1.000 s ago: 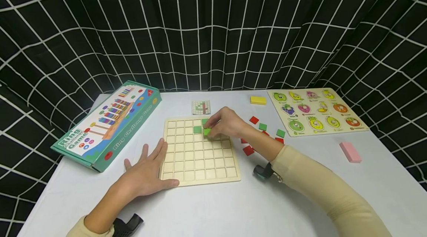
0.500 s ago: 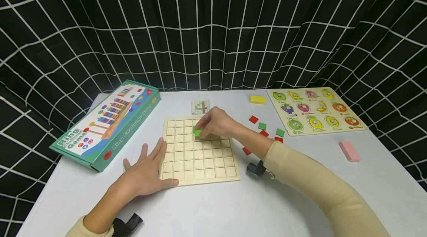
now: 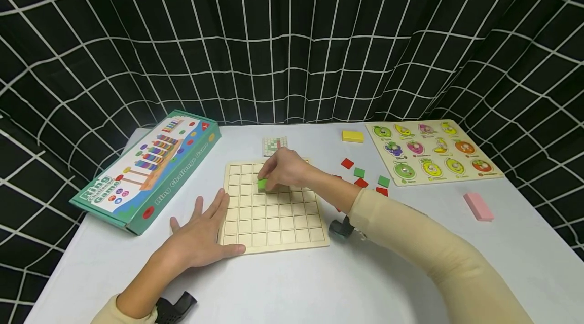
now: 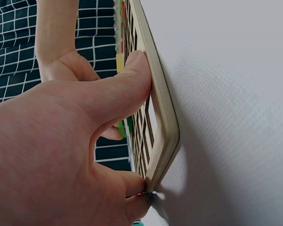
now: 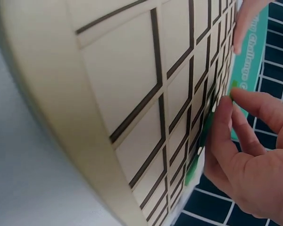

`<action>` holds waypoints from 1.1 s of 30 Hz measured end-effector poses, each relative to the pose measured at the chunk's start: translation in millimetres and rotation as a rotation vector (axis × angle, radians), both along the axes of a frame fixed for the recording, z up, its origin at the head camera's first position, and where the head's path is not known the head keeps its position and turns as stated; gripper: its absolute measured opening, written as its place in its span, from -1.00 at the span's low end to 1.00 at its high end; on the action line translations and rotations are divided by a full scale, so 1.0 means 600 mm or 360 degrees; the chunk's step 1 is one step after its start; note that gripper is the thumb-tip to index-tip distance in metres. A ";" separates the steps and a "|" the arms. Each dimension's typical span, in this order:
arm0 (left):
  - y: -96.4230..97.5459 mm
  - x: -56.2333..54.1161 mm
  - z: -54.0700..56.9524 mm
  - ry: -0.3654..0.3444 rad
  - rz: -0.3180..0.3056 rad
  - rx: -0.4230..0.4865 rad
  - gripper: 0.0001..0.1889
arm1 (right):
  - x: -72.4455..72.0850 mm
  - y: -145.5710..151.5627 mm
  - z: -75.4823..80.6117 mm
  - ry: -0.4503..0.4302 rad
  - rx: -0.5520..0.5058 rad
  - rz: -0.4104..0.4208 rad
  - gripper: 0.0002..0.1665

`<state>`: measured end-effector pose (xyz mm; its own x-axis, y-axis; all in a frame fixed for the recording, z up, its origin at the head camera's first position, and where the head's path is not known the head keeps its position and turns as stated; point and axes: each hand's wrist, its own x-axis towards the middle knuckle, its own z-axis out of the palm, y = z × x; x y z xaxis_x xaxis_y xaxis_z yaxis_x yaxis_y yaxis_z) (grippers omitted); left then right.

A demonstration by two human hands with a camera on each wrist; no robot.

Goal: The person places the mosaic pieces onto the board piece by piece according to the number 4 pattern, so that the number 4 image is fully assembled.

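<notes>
A wooden grid board (image 3: 274,223) lies on the white table. My left hand (image 3: 196,240) rests at its near left corner, fingers spread along the left edge and thumb on the front rim; the left wrist view shows the thumb (image 4: 132,84) lying over the rim. My right hand (image 3: 288,169) pinches a small green square tile (image 3: 262,185) between thumb and fingertips, close over the upper part of the grid. Other green tiles (image 5: 192,172) sit in the board behind that hand in the right wrist view; the hand hides them in the head view.
A small pattern card (image 3: 270,144) lies behind the board. Loose red tiles (image 3: 347,163) and green tiles (image 3: 384,181) are scattered to its right. Around them are a yellow block (image 3: 353,136), a fruit puzzle board (image 3: 431,156), a pink block (image 3: 478,207) and a game box (image 3: 150,172) at left.
My right hand has moved left across the upper grid with the green tile in its fingertips. The left hand has stayed at the board's corner.
</notes>
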<state>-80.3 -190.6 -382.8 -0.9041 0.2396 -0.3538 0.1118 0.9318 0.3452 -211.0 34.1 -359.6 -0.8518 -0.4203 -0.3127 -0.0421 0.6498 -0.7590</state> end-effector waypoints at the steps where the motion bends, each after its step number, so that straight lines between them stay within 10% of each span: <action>1: 0.000 0.000 0.000 -0.0002 0.0000 0.0001 0.34 | 0.000 -0.002 -0.001 -0.0004 -0.0005 0.0001 -0.70; 33: 0.001 -0.002 -0.003 -0.0004 0.0010 -0.0016 0.34 | 0.005 -0.040 -0.005 0.0200 0.0237 0.0062 -0.66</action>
<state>-81.4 -189.8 -384.6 -0.9047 0.2304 -0.3583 0.1051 0.9359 0.3363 -208.0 9.9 -362.7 -0.8720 -0.4108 -0.2662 -0.1577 0.7504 -0.6419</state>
